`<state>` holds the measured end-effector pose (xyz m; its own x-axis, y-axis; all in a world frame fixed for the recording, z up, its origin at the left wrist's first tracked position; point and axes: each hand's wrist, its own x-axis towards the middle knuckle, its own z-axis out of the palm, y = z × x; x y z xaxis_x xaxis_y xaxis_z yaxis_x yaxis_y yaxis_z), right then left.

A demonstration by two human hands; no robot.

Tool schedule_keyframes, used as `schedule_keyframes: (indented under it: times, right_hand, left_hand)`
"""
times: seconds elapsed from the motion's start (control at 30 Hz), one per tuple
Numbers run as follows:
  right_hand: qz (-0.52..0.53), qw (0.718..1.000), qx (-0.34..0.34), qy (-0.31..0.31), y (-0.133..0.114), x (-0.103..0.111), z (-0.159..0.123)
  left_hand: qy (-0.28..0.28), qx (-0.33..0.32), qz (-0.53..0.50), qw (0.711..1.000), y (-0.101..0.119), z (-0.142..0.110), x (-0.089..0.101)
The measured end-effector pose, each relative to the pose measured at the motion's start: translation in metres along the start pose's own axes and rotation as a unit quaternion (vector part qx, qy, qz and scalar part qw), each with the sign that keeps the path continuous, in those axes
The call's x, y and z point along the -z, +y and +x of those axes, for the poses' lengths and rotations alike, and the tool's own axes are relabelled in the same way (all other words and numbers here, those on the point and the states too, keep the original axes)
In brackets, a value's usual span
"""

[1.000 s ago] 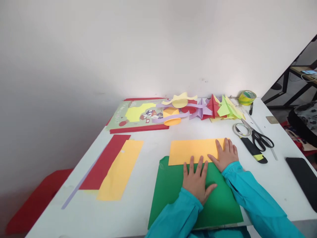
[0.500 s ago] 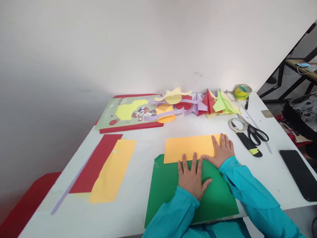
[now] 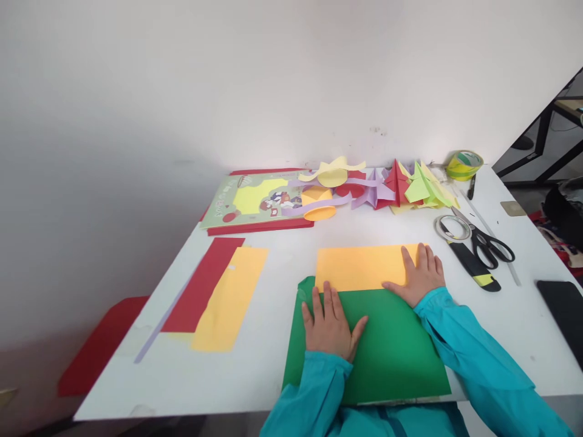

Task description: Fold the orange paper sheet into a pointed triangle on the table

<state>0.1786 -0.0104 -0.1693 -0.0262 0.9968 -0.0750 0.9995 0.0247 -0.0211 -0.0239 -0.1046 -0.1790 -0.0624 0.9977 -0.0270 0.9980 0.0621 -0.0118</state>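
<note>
This looks like a paper-craft spot in an indoor room; the white table [image 3: 191, 385] by a plain wall [image 3: 273, 79] bears an orange sheet [image 3: 355, 267], a green sheet [image 3: 392, 346], folded paper [image 3: 423, 187], scissors [image 3: 490, 243], a cutter [image 3: 476, 267] and tape [image 3: 461, 169]. A dark-framed desk [image 3: 545, 142] stands beyond; whether home, classroom or office, I cannot tell.

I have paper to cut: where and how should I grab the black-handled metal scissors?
Probably best by their looped black handles, coming from the near right: the loops lie that way, while the metal blades point away, beside the clear tape roll.
</note>
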Motion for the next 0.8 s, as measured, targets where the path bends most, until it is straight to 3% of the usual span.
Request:
schedule_keyframes:
  times: [0.13, 0.4, 0.6, 0.8]
  right_hand:
    - [-0.008, 1.0, -0.003, 0.002, 0.0, 0.0, 0.0]
    - [-0.006, 1.0, -0.005, -0.001, -0.001, 0.001, 0.001]
    - [-0.004, 1.0, -0.002, 0.003, -0.001, -0.002, 0.005]
    - [0.001, 1.0, -0.006, -0.003, -0.001, -0.002, 0.024]
  left_hand:
    - [0.008, 0.03, 0.011, 0.999, -0.016, 0.001, 0.002]
    - [0.023, 0.014, 0.017, 1.0, -0.025, 0.003, -0.003]
    - [0.038, 0.001, -0.02, 0.999, -0.031, 0.021, -0.016]
    - [0.035, 0.008, -0.017, 0.999, -0.031, 0.041, -0.005]
